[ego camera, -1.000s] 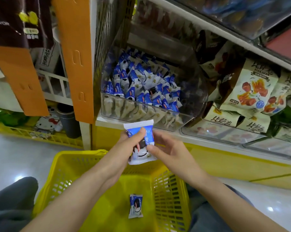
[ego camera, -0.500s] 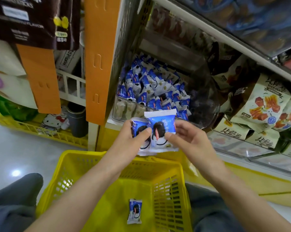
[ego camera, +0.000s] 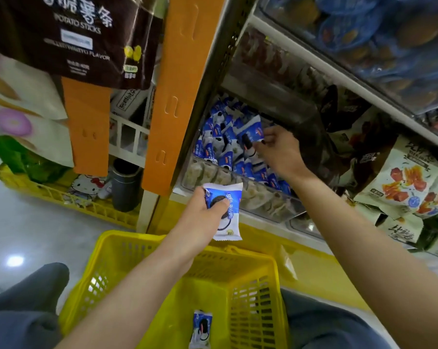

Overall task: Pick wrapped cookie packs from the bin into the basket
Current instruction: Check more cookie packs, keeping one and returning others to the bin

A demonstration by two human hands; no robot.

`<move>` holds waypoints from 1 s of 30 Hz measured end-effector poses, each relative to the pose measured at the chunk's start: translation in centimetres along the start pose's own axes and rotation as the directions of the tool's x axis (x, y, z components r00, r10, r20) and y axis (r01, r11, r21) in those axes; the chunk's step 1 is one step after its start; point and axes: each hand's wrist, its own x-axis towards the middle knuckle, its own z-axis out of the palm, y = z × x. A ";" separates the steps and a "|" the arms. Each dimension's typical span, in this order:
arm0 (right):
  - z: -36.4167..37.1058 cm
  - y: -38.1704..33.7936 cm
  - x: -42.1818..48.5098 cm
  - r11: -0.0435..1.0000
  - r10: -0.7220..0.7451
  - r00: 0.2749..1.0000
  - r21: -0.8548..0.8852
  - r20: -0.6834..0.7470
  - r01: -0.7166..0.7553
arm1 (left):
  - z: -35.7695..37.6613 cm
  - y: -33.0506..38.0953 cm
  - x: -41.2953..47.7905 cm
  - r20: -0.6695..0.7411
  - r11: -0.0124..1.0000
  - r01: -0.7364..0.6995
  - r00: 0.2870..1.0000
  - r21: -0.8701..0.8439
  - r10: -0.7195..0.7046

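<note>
Hands parted, right hand (ego camera: 281, 150) pinching bin pack (ego camera: 253, 131), left hand (ego camera: 200, 213) gripping pack (ego camera: 230, 219) near basket (ego camera: 127, 238)

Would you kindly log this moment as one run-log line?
left hand: grips blue-and-white wrapped cookie pack, not yet in yellow plastic basket | right hand: pinches second pack in clear plastic bin | basket: third pack inside

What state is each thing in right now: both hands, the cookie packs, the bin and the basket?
bin: open, holds many packs.
basket: holds only the basket pack.
basket pack: lies flat on the bottom.
left hand: grips the left-hand pack.
left-hand pack: upright, not yet in the basket.
right hand: inside the bin, pinches the right-hand pack.
right-hand pack: tilted up from the pile.
</note>
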 end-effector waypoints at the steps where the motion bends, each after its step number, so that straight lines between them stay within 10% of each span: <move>1: 0.2 0.2 0.0 0.999 -0.002 1.000 -0.045 0.015 0.002 | 0.0 0.1 0.0 -0.003 1.000 -0.005 1.000 0.001 0.005; 19: 2.2 -1.1 1.6 0.958 0.243 0.940 -0.210 0.241 -0.194 | 0.2 1.1 -0.6 0.016 1.000 0.003 1.000 -0.027 -0.002; 30: 2.2 -0.4 1.5 0.967 0.219 0.937 0.069 0.271 -0.246 | 0.3 1.3 -0.7 0.007 0.999 -0.028 1.000 0.024 0.028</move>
